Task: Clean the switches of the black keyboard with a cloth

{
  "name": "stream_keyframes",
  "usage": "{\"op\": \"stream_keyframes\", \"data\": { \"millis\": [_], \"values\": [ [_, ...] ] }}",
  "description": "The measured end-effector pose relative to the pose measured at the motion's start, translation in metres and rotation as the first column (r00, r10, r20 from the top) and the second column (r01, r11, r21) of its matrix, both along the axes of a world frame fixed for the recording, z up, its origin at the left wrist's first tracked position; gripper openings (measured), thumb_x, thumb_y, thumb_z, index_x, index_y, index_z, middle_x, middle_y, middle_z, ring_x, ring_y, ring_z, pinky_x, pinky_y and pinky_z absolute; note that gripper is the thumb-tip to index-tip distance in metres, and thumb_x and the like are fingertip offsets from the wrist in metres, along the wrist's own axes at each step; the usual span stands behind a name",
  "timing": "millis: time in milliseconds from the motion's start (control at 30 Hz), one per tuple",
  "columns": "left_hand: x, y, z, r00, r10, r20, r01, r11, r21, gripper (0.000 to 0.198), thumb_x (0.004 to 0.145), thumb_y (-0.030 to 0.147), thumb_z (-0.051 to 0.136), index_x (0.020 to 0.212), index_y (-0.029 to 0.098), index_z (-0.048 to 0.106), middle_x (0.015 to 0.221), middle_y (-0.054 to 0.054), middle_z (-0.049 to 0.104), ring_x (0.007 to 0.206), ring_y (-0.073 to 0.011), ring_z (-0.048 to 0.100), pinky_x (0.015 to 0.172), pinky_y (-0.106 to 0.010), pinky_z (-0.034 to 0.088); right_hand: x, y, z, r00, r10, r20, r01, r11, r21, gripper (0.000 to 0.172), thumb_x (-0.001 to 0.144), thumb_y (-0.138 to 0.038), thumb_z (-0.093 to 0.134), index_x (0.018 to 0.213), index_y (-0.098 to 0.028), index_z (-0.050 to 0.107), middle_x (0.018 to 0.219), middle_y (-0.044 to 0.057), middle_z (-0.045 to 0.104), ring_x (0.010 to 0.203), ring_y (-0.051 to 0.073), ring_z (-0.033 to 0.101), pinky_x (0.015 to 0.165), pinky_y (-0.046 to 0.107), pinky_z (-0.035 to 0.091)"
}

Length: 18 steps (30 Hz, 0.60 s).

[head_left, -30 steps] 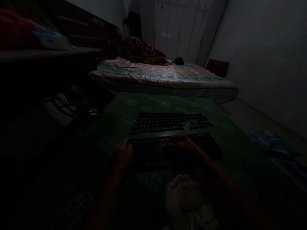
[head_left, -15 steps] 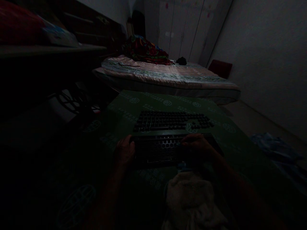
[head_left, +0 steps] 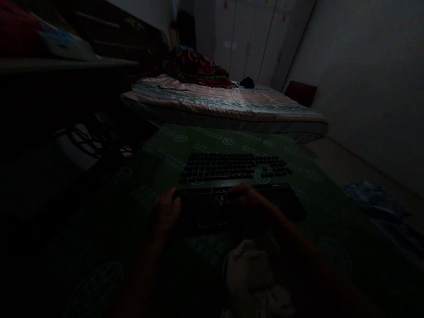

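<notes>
A black keyboard [head_left: 281, 203] lies on the green table, its key area dark and partly hidden by my right hand. My left hand [head_left: 165, 210] grips its left end, thumb on the top edge. Over the middle of the keyboard is my right hand [head_left: 243, 196], its fingers bent together and pointing left. Whatever those fingers hold is too dark to make out. Just beyond the keyboard, black keycaps [head_left: 218, 165] are set out in rows like a full key layout, with gaps toward the right. Close to me, below my right forearm, sits a crumpled pale cloth [head_left: 248, 274].
The room is very dim. The green table [head_left: 149, 163] carries printed white emblems. Behind it stands a bed [head_left: 232, 104] with a red patterned blanket [head_left: 198, 68]. A wheel-like metal frame [head_left: 86, 141] is at left, and blue cloth [head_left: 374, 198] lies at right.
My right hand has moved left along the keyboard, from right of the middle to about its middle. My left hand keeps its grip. The whole view has shifted slightly.
</notes>
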State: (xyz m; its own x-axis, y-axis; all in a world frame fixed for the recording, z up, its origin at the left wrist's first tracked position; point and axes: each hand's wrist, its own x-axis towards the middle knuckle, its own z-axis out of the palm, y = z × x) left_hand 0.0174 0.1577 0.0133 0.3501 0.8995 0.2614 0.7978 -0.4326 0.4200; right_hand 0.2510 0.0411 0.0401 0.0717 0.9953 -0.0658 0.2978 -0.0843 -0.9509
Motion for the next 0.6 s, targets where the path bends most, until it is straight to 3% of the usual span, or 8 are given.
{"op": "stream_keyframes", "data": {
  "millis": [333,467,600],
  "values": [
    [0.002,-0.002,0.000,1.000,0.016,-0.001,-0.016,1.000,-0.012,0.042,0.078,0.028,0.034,0.111,0.014,0.057,0.109,-0.011,0.064,0.102,-0.0241,0.058,0.089,-0.036,0.045,0.067,-0.062,0.006,0.957,-0.242,0.160,0.252,0.967,-0.044,0.024,0.058,-0.037,0.071,0.068,-0.016,0.072,0.068,0.003,0.068,0.064,0.016,0.059,0.059,0.025,0.045],
    [0.002,-0.002,0.002,1.000,0.011,-0.002,-0.011,1.000,-0.027,0.042,0.078,0.028,0.035,0.110,0.012,0.058,0.109,-0.012,0.064,0.102,-0.0240,0.058,0.090,-0.036,0.045,0.067,-0.068,0.010,0.958,-0.249,0.145,0.260,0.964,-0.062,0.023,0.059,-0.036,0.070,0.070,-0.016,0.072,0.069,0.003,0.068,0.064,0.016,0.060,0.060,0.026,0.045],
    [0.001,-0.002,0.000,1.000,0.005,0.014,-0.005,1.000,-0.003,0.040,0.078,0.027,0.037,0.109,0.014,0.058,0.109,-0.011,0.065,0.101,-0.0241,0.058,0.089,-0.036,0.046,0.049,-0.058,0.013,0.939,-0.317,0.135,0.320,0.948,0.003,0.021,0.063,-0.035,0.068,0.072,-0.017,0.071,0.074,0.003,0.070,0.070,0.018,0.062,0.064,0.028,0.047]
  ]
}}
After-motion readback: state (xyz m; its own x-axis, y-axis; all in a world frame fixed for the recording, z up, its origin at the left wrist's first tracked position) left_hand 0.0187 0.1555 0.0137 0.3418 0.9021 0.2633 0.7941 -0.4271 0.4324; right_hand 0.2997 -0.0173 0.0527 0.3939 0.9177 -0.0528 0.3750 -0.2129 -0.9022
